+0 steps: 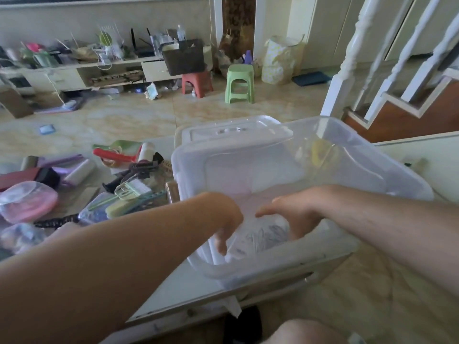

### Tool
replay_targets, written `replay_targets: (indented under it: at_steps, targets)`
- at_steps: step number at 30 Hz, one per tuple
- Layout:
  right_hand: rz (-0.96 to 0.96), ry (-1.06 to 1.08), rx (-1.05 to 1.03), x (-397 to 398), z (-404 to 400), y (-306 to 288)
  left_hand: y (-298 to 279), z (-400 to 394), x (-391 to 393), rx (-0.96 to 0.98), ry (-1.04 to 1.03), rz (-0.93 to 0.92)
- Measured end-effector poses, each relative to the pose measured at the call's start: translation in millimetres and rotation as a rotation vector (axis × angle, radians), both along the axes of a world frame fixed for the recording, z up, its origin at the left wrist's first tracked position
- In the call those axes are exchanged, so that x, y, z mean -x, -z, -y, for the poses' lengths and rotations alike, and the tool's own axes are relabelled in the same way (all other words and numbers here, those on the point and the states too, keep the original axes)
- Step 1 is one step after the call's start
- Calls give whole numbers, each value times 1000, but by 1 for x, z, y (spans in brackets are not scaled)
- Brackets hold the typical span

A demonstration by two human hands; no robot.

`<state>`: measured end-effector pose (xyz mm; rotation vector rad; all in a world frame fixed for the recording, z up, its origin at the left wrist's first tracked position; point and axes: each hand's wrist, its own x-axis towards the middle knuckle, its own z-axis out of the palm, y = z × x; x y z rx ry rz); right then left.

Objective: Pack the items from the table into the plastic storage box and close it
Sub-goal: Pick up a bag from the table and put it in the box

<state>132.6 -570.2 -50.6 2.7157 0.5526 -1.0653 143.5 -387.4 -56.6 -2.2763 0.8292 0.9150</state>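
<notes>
A clear plastic storage box (pixel 387 167) stands open on the white table (pixel 183 286), its white lid (pixel 236 131) lying behind it. Both my hands reach down inside the box at its near end. My left hand (pixel 224 227) and my right hand (pixel 290 214) hold a clear bag of thin elastic bands (pixel 260 238) between them, low against the box's near wall. My fingertips are blurred behind the wall. A yellow item (pixel 320 152) shows through the box's far right side.
Left of the box lie several loose items: a pink lidded container (pixel 27 201), a red-handled tool (pixel 114 155), white rolls (pixel 79 171), green clips (pixel 129 189), a black coiled cord (pixel 54 222). Stools (pixel 239 83) and a stair rail (pixel 347 60) stand beyond on the floor.
</notes>
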Motion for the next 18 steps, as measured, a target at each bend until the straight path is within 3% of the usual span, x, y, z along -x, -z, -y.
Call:
replay_targets:
  at_steps: [5,8,12,15,18]
  targets:
    - [55,143,186,6,9,-9,14,1,0,-56,83,92]
    - [15,234,135,12,10,-16,9,1,3,-66,21,134]
    - [97,210,91,21,4,-23,-13,0,19,-17,-59,245]
    - [224,186,16,19,-11,-44,-42,-19,28,375,-36,371]
    - [426,222,-266,18,-43,-79,-76,-62,43,889,-84,498]
